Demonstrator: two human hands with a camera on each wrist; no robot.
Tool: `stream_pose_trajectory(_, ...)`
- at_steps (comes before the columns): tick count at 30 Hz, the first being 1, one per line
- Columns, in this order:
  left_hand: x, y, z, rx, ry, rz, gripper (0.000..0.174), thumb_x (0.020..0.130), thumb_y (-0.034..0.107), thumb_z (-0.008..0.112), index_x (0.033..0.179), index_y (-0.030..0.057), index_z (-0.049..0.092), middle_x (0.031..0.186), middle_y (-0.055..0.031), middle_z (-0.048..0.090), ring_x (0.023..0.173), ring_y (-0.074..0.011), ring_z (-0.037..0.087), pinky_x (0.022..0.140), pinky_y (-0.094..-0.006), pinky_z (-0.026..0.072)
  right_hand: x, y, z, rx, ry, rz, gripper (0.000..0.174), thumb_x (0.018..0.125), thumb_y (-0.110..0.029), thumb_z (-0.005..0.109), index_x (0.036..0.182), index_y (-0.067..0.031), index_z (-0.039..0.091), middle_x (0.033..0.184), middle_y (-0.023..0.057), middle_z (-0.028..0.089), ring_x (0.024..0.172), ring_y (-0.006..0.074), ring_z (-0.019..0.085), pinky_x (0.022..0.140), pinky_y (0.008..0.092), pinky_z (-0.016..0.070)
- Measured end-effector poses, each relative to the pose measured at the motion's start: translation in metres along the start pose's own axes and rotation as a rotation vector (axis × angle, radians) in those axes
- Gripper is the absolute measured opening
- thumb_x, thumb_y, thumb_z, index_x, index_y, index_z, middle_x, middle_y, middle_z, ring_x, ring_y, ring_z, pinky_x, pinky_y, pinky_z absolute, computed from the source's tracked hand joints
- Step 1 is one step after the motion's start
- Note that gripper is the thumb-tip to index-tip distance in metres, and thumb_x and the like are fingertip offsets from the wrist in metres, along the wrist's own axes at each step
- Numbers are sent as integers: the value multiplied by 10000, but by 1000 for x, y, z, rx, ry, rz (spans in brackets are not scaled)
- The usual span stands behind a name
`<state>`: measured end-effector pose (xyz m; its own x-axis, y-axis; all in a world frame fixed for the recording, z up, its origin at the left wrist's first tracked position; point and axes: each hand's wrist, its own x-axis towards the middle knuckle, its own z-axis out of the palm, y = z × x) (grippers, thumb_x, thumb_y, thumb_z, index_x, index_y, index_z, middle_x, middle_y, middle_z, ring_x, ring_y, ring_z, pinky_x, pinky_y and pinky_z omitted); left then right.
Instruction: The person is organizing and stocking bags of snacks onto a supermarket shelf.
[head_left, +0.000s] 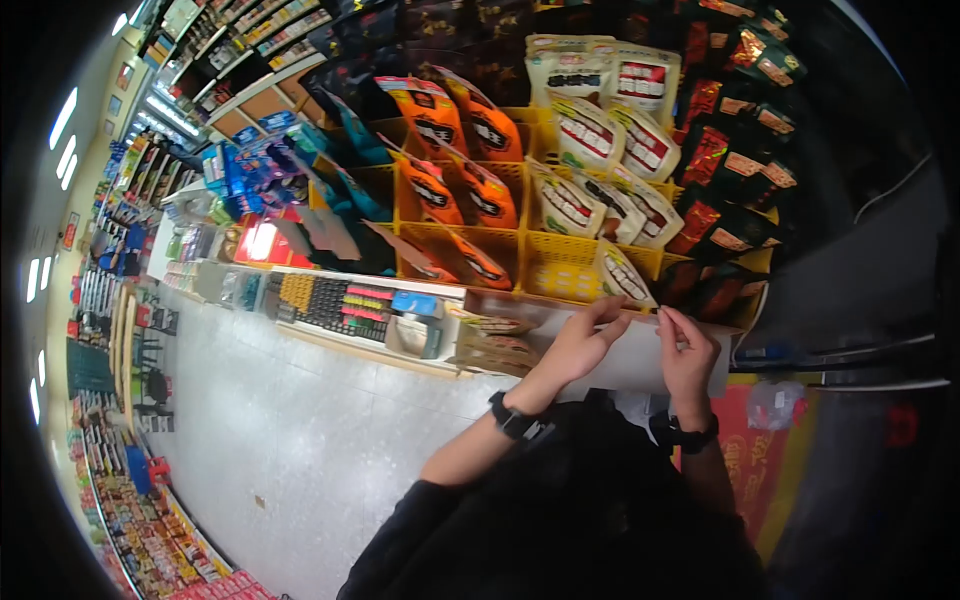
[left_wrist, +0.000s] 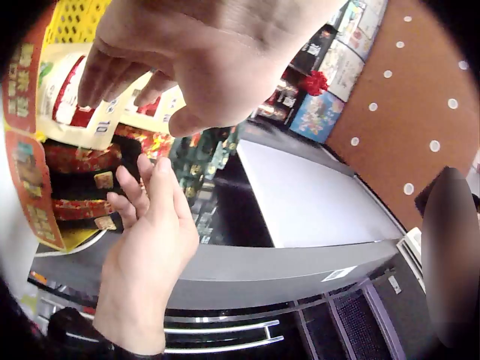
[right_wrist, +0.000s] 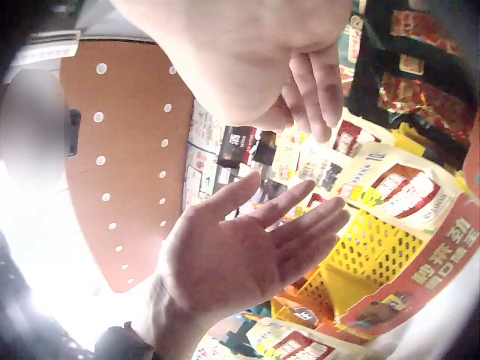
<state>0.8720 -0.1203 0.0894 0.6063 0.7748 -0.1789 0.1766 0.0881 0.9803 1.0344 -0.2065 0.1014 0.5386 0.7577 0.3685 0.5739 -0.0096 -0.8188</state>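
In the head view, my left hand (head_left: 588, 345) is over the front edge of the yellow baskets (head_left: 562, 278), left of a cream pouch (head_left: 622, 275) that leans in the front compartment. My right hand (head_left: 688, 352) is just right of that pouch, fingers slightly bent. The left wrist view shows my left hand (left_wrist: 202, 64) with its fingers in front of a cream pouch (left_wrist: 64, 101); whether they touch it I cannot tell. Across from it, my right hand (left_wrist: 146, 247) holds nothing. In the right wrist view, my left hand (right_wrist: 232, 255) has spread fingers, below my right hand (right_wrist: 255, 56).
Orange pouches (head_left: 430, 115) fill compartments to the left, and dark green packs (head_left: 765, 180) stand at the right. Packs (head_left: 495, 350) lie on the low shelf left of my hands. A pale tiled floor (head_left: 270, 420) extends to the left.
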Motion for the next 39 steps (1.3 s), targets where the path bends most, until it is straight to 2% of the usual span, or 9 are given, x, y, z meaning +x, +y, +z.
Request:
stream_pose_trajectory(4,-61,39,-62,21,312,-150,411,972,300,600,1235,-13,638,1019,-177,718,915,-215,701,785,-320,531,-9,-16,33,220,-256,-46,144,878,-57,719,1017,-20,733,835,96,733,642,104,658,557,221,479)
stream_pose_trajectory(10,-88,11,-141,414,848,-165,602,1020,482,417,1206,-48,631,1133,-273,663,1129,-439,595,962,-428,450,-3,-26,114,44,-765,-67,222,862,-147,714,1046,-24,729,919,170,719,736,296,696,676,374,543)
stream_pose_trajectory(14,-68,-57,-186,260,672,-367,677,1015,568,321,1238,10,633,1153,-290,645,1176,-473,546,996,-448,427,-10,-10,155,102,-707,-240,194,847,-153,715,992,-28,741,909,173,708,792,350,684,729,399,547)
stream_pose_trajectory(18,-74,-18,-174,451,563,-434,684,1009,595,301,1203,41,652,1115,-313,641,1158,-488,547,979,-479,426,-8,-15,154,115,-672,-248,152,843,-118,709,954,-18,740,875,169,700,797,355,677,718,389,546)
stream_pose_trajectory(20,-76,-6,-169,422,517,-317,653,1015,580,321,1240,51,631,1023,-281,674,1060,-441,621,917,-456,458,-4,-19,147,178,-571,-345,138,842,-81,704,956,-13,740,859,161,701,776,339,682,703,376,545)
stream_pose_trajectory(21,-82,10,-164,319,497,-245,646,1040,526,337,1366,7,542,1111,-184,679,850,-189,630,743,-304,471,-1,-25,135,170,-502,-392,135,837,-63,704,956,-8,738,845,154,700,759,329,681,687,367,543)
stream_pose_trajectory(30,-73,73,-129,-13,366,-142,753,1011,621,319,1290,-10,620,1097,-76,713,658,-72,497,532,-217,342,40,-58,30,20,-154,-432,133,855,-14,705,982,19,721,836,157,696,685,271,679,604,329,521)
stream_pose_trajectory(34,-54,73,-109,-87,124,-273,869,973,705,292,1453,-4,438,1308,-108,618,723,-84,520,549,-207,354,35,-44,30,2,-66,-294,145,869,-16,697,1008,18,716,838,153,697,681,241,681,606,311,518)
stream_pose_trajectory(39,-12,36,-63,-407,-158,-339,1008,919,782,288,1574,49,69,1605,-201,207,888,-207,623,681,-316,544,16,-13,51,14,15,-259,175,861,-6,691,1033,15,713,933,175,714,807,301,714,682,330,552)
